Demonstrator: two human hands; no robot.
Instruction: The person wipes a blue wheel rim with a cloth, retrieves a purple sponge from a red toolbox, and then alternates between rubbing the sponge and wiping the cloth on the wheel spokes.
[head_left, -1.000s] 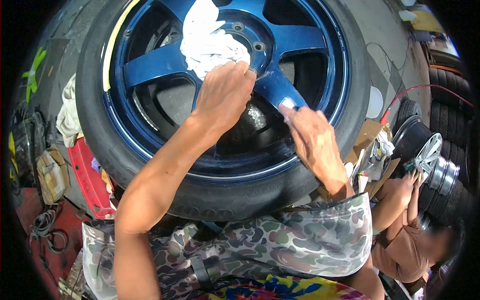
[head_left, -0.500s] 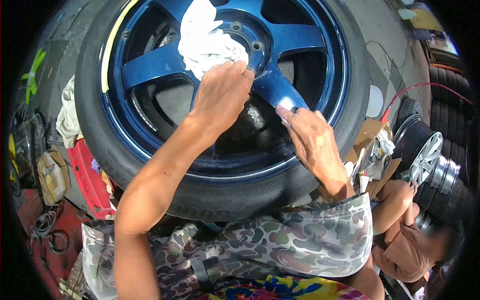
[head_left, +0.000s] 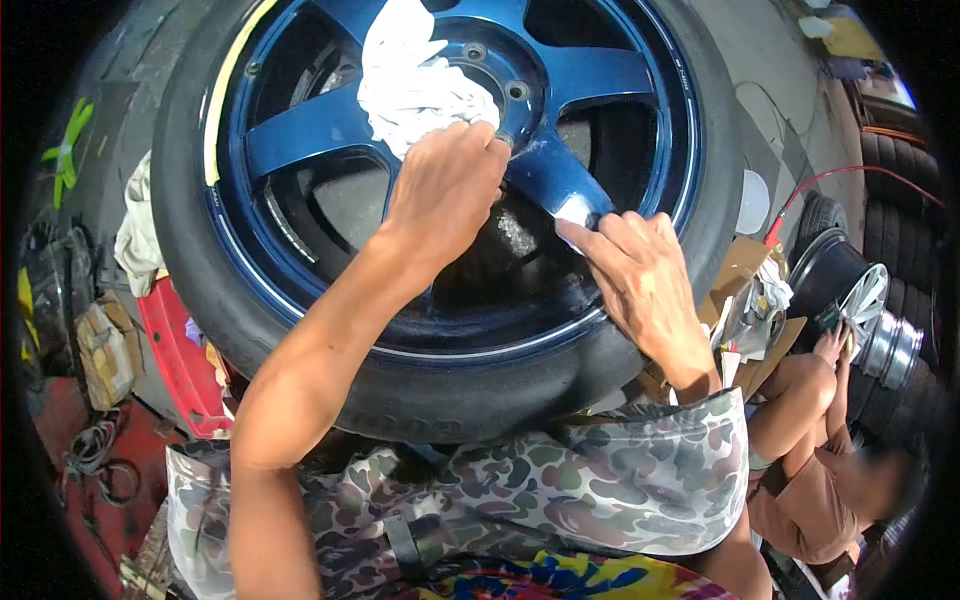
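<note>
A blue spoked wheel (head_left: 355,130) with a black tire (head_left: 440,400) round it lies in front of me. My left hand (head_left: 450,180) is closed round the lower end of a white cloth (head_left: 415,90), close to the wheel's hub (head_left: 535,100). Against the lower right spoke (head_left: 560,175), the fingers of my right hand (head_left: 640,270) press on a small whitish piece (head_left: 572,222), mostly hidden beneath them. Yellow tape (head_left: 218,110) runs along the rim at the left.
Another person (head_left: 820,490) sits at the lower right, hands at a silver wheel (head_left: 865,300). Stacked tires (head_left: 900,220) stand behind. A cardboard box (head_left: 740,265) is right of the tire, a red container (head_left: 180,350) left of it. A red hose (head_left: 840,172) crosses the right side.
My right hand has shifted slightly right, its fingers more bent over the spoke. My left hand has hardly moved. The other person's hands have moved up onto the silver wheel.
</note>
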